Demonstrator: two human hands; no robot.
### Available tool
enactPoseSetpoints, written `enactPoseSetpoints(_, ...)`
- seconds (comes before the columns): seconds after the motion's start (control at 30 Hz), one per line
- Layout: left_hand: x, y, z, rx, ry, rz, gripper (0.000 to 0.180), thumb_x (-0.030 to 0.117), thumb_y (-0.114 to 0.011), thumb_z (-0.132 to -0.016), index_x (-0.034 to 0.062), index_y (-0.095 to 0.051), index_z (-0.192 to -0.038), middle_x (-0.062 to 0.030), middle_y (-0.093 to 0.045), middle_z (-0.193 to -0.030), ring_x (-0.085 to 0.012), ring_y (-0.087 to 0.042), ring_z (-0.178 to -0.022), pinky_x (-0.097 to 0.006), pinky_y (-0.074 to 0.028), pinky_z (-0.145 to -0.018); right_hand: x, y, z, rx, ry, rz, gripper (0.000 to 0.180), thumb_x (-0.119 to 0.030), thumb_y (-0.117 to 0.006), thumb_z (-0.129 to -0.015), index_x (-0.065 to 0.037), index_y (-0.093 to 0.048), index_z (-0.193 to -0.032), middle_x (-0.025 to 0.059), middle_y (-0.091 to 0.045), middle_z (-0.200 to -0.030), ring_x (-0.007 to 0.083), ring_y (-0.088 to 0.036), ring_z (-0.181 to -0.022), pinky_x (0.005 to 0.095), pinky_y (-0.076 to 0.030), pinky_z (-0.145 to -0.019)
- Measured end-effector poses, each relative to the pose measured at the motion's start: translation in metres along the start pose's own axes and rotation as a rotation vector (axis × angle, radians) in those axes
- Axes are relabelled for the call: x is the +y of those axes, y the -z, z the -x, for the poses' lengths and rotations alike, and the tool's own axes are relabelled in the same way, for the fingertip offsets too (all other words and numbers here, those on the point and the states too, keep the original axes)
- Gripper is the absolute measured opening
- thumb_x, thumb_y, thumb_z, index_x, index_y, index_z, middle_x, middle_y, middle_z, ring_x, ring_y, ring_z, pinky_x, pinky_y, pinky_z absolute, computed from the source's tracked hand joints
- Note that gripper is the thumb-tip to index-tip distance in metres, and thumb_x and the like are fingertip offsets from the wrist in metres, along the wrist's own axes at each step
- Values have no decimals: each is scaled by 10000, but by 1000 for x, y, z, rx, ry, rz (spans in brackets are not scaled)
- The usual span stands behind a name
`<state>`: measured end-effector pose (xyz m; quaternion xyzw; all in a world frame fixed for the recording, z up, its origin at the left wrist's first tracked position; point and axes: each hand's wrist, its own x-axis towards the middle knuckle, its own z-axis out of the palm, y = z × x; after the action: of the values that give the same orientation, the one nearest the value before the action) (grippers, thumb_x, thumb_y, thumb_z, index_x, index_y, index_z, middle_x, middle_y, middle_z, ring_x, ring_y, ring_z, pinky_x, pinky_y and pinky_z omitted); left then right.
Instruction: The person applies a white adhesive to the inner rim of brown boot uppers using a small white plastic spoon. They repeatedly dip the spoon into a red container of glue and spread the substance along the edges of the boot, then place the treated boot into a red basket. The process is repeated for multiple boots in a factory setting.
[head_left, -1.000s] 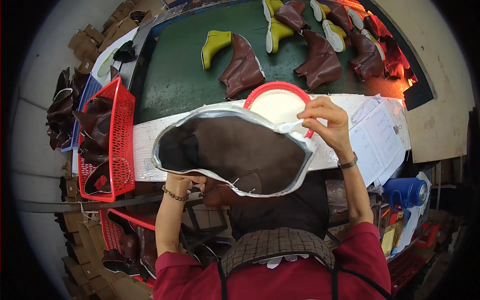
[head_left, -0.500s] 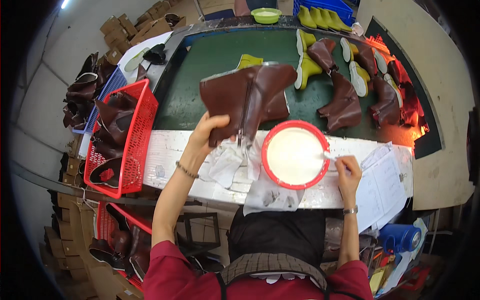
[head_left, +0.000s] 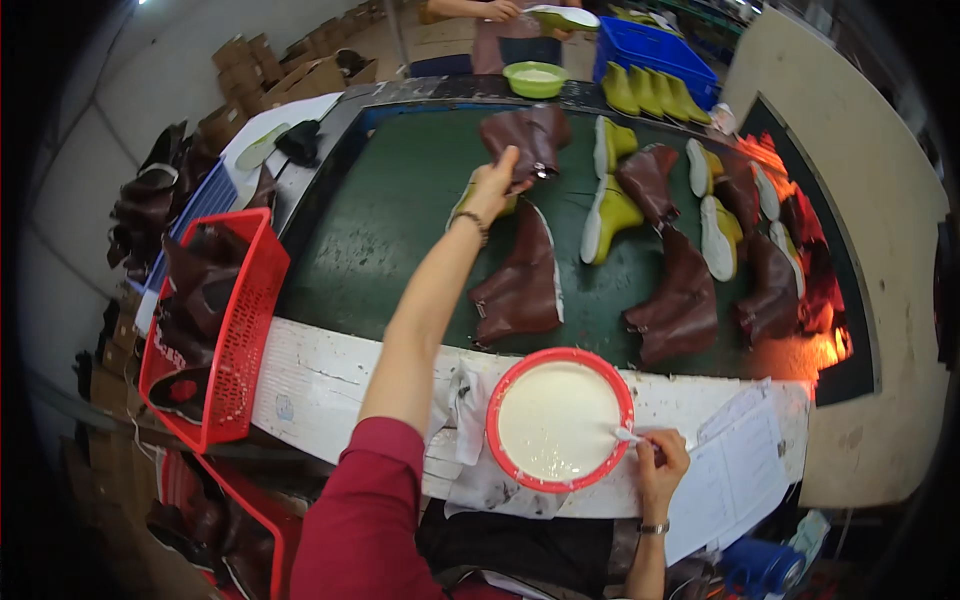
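Observation:
My left hand (head_left: pixel 494 188) reaches far out over the green belt (head_left: pixel 400 220) and grips a brown boot upper (head_left: pixel 525 138) by its lower edge. Just below it another brown boot (head_left: pixel 520 285) lies on the belt. My right hand (head_left: pixel 662 458) rests at the right rim of a red bowl (head_left: pixel 560 420) full of white glue and holds a small brush whose tip dips into the glue. The bowl sits on a white bench edge (head_left: pixel 320 385).
A red basket (head_left: pixel 235 330) of brown boots hangs at the left. More brown boots (head_left: pixel 685 300) and yellow-green lasts (head_left: pixel 610 215) lie on the belt. Papers (head_left: pixel 745 470) lie right of the bowl. Another person with a green bowl (head_left: pixel 535 78) stands at the far end.
My left hand carried the brown boot upper from above the bench out to the far part of the belt. My right hand stayed at the bowl's rim.

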<state>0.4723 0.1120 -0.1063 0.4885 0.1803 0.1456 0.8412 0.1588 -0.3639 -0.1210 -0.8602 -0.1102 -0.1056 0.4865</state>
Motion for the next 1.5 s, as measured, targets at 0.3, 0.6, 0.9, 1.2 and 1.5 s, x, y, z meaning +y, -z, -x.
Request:
enactPoseSetpoints(0.3,17,19,6,316,-610,-1077,478,69,-688,-728,-39,-671,-1193,-303,-718,-1081,-446,-699,-1053,-484,-562,-899,23,-8,9,-21,-55,-165,94,-77,-735,-852,-5,-702,-903,91,-648,-855,219,-549,-818,330,-438,-737)
enactPoseSetpoints(0.6,237,259,249,1371,-823,-1634,615,177,-732,-731,27,-578,-1307,-231,-695,-1134,-426,-683,-1036,-524,-542,-906,-2,5,3,35,40,24,49,-47,-750,-825,-25,-720,-856,43,-643,-801,166,-546,-752,305,-426,-680)
enactPoseSetpoints(0.9,256,469,289,1369,-380,-1385,769,437,-794,-841,93,-551,-1483,-221,-660,-1362,-413,-622,-1249,-502,-496,-1013,-2,3,-1,38,57,-34,58,-101,-806,-811,-75,-767,-845,25,-687,-767,154,-563,-678,309,-434,-698)
enactPoseSetpoints(1.2,242,154,448,312,-898,-1944,502,72,-683,-907,209,-629,-1387,-81,-689,-1096,-312,-671,-986,-422,-486,-829,14,-7,-3,19,45,-97,54,-106,-770,-871,-52,-768,-864,43,-691,-797,149,-587,-679,287,-457,-643)
enactPoseSetpoints(1.5,46,144,537,3,-484,-2348,615,87,-654,-866,236,-555,-1454,-31,-570,-1050,-241,-596,-966,-517,-427,-848,-63,31,-6,-51,364,466,110,-218,-771,-888,-122,-776,-942,14,-651,-861,237,-641,-743,376,-455,-684)
